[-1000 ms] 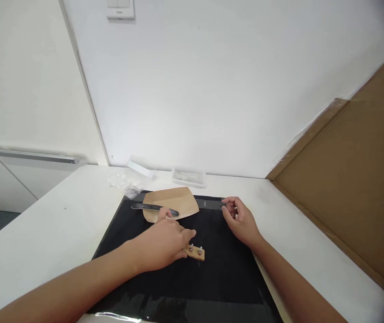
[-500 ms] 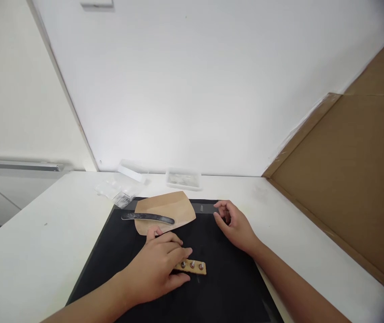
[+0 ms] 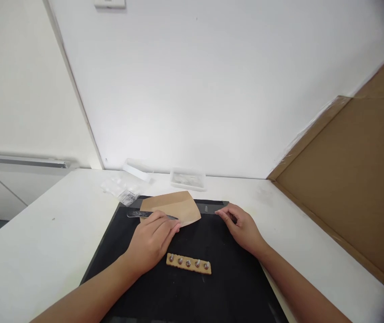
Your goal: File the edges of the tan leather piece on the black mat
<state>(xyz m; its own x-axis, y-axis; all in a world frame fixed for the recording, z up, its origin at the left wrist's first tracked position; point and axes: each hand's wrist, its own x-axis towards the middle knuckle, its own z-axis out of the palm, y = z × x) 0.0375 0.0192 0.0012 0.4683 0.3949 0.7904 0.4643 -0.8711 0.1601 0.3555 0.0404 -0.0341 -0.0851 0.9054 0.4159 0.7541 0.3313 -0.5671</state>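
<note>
My left hand (image 3: 153,240) is closed at the right end of a dark nail file (image 3: 139,214), its fingertips pinched together around it. The file lies over a sheet of brown paper (image 3: 181,204). A wooden strip (image 3: 192,266) with several small round pieces and pale tips rests on the black mat (image 3: 192,296), to the right of my left wrist. Near the mat's back right corner, my right hand (image 3: 244,229) has thumb and index fingertips together; whatever may be between them is too small to make out. Left of it lies a small clear piece (image 3: 206,209).
Behind the mat, a clear plastic box (image 3: 187,179) and an open lid-like tray (image 3: 138,169) sit by the white wall. Crumpled clear packaging (image 3: 114,185) lies at the back left. A cardboard panel (image 3: 343,179) stands along the right side.
My left hand has moved off the wooden strip, up to the nail file. The thumb and index finger of my right hand have come together. The view has shifted slightly.
</note>
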